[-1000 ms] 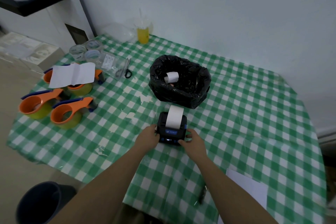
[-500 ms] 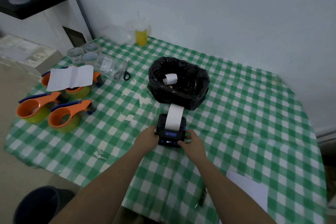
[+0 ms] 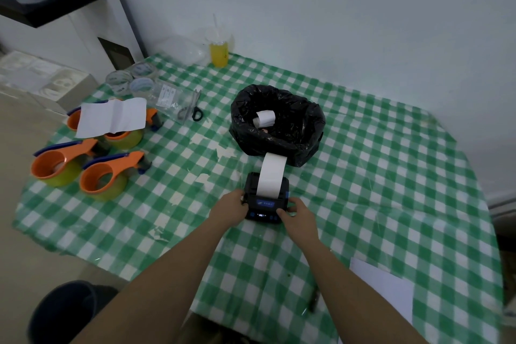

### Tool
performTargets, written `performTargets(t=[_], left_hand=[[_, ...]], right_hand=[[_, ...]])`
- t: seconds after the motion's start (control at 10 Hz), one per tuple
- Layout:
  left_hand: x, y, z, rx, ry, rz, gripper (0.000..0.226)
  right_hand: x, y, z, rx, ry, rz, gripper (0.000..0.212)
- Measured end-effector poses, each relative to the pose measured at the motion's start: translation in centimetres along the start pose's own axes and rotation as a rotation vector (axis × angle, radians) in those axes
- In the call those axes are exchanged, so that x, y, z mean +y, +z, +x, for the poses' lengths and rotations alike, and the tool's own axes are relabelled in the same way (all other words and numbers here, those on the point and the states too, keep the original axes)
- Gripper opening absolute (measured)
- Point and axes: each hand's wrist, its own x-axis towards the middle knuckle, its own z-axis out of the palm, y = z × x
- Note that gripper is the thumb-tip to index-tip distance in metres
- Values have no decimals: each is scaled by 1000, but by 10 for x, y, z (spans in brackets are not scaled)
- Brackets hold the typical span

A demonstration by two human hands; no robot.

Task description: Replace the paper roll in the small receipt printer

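A small black receipt printer (image 3: 265, 208) sits on the green checked tablecloth, its blue panel and lit display facing me. A white paper strip (image 3: 271, 174) comes out of its top and reaches toward the black bag. My left hand (image 3: 229, 208) grips the printer's left side. My right hand (image 3: 300, 216) holds its right side, fingers on the front corner. A white paper roll (image 3: 264, 117) lies inside the black bag-lined bin (image 3: 307, 131) just behind the printer.
Several orange tape dispensers (image 3: 104, 177) and a folded white sheet (image 3: 111, 117) are at the left. Scissors (image 3: 195, 110), tape rolls (image 3: 131, 79) and a yellow drink cup (image 3: 219, 50) stand further back. White paper (image 3: 382, 288) and a pen (image 3: 314, 299) lie near right.
The paper strip has grown longer out of the printer, now reaching the bag's base. Both hands stay on the printer's sides.
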Motion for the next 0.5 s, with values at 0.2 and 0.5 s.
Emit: performTargets(t=[0.2, 0.5], left_hand=[[2, -4, 4, -20, 10, 41, 40], [6, -17, 5, 29, 61, 73, 36]], right_hand=[[-2, 2, 0, 38, 33, 0, 41], [-15, 1, -7, 104, 58, 22, 40]])
